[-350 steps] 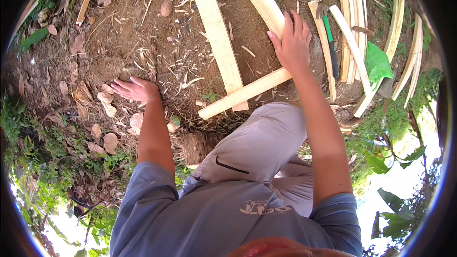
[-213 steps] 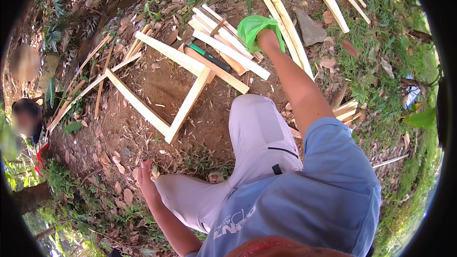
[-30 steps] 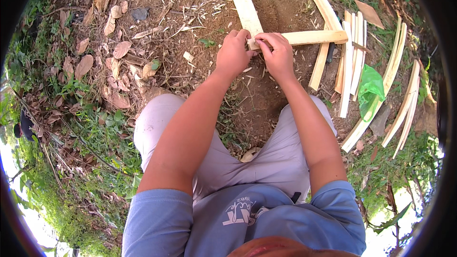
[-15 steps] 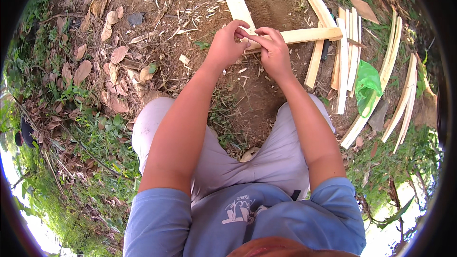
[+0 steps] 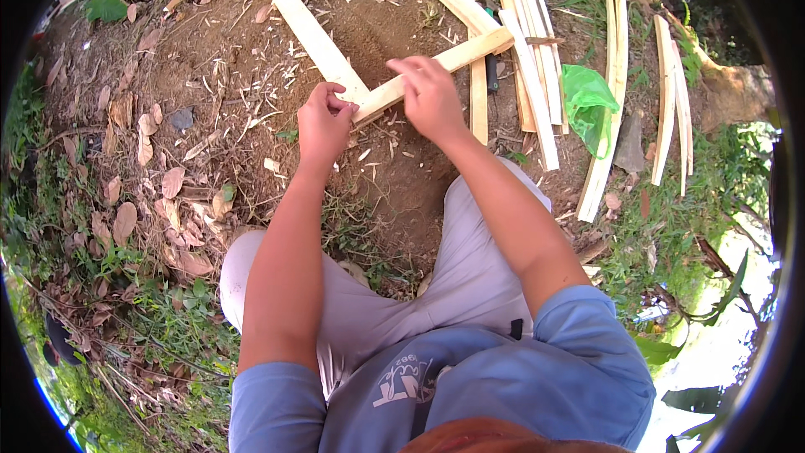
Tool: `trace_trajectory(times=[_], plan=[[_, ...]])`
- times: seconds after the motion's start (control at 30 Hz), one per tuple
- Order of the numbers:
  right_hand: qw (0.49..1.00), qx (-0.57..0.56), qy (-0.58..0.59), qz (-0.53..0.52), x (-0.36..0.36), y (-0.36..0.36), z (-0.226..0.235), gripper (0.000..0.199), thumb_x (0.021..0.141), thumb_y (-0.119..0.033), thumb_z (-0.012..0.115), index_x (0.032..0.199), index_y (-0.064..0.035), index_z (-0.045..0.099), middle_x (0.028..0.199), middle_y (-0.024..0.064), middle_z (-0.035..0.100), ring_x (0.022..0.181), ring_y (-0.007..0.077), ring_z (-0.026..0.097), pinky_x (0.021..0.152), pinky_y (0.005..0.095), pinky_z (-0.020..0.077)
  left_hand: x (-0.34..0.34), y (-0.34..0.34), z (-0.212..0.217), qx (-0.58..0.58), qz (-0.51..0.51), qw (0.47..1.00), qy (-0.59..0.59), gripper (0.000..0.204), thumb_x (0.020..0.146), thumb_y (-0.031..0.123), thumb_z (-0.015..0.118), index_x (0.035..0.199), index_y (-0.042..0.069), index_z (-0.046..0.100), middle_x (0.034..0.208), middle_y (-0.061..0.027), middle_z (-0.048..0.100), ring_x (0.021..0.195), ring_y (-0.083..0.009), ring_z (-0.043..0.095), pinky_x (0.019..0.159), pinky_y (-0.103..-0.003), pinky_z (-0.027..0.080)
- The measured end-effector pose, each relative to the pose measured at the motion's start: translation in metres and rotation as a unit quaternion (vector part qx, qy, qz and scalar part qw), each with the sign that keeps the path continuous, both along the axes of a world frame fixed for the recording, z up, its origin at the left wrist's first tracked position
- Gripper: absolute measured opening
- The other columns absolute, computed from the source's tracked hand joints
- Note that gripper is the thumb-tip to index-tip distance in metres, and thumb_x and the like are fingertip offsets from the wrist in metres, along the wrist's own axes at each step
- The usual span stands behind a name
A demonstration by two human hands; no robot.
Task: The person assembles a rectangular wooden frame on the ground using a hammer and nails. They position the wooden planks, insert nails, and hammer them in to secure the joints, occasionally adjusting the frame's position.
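I squat over bare dirt where pale wooden slats form a frame. A long slat (image 5: 302, 21) runs up and to the left, and a shorter cross slat (image 5: 465, 52) meets it at an angle. My left hand (image 5: 323, 122) is curled at that joint, its fingertips pinched against the near end of the cross slat. My right hand (image 5: 432, 96) lies over the cross slat just right of the joint, fingers curled onto its top edge. Whether anything small sits between the fingers is hidden.
A bundle of cut slats (image 5: 537, 75) lies to the right, beside a green plastic bag (image 5: 587, 101) and a dark tool (image 5: 492, 75). More long strips (image 5: 671, 92) rest further right. Dry leaves (image 5: 168, 184) and grass cover the left; wood shavings litter the dirt.
Over the last second both hands stayed at the slat joint. They have drawn slightly apart, the right hand now further right along the cross slat.
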State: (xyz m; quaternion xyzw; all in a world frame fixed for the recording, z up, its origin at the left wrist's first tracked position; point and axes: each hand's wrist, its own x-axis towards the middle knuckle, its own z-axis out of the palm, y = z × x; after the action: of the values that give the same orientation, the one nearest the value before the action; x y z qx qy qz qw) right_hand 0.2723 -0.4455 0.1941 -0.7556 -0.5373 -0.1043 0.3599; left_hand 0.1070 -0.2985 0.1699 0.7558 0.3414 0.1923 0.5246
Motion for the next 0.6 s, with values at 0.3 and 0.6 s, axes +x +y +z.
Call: trace_trajectory(times=[0.3, 0.6], plan=[[0.849, -0.333, 0.159, -0.378, 0.132, -0.075, -0.011, 0.05, 0.103, -0.036, 0.067, 0.123, 0.0092, 0.063, 0.121, 0.0314, 0.073, 0.115, 0.0469, 0.071, 0.098, 0.0537, 0.0567, -0.001, 0.001, 0.006, 0.011, 0.002, 1.0, 0.004, 0.027, 0.088, 0.0, 0.08, 0.112, -0.001, 0.068, 0.083, -0.0079, 0.074, 0.078, -0.0155, 0.072, 0.075, -0.031, 0.058], [0.853, -0.395, 0.102, -0.326, 0.187, -0.085, 0.004, 0.046, 0.102, -0.039, 0.063, 0.11, 0.0047, 0.075, 0.111, 0.0326, 0.074, 0.111, 0.0455, 0.072, 0.096, 0.0531, 0.0572, -0.005, 0.001, -0.004, 0.04, -0.018, 0.999, 0.001, 0.024, 0.089, -0.003, 0.078, 0.111, -0.002, 0.069, 0.08, -0.0125, 0.073, 0.073, -0.0227, 0.071, 0.071, -0.036, 0.057]])
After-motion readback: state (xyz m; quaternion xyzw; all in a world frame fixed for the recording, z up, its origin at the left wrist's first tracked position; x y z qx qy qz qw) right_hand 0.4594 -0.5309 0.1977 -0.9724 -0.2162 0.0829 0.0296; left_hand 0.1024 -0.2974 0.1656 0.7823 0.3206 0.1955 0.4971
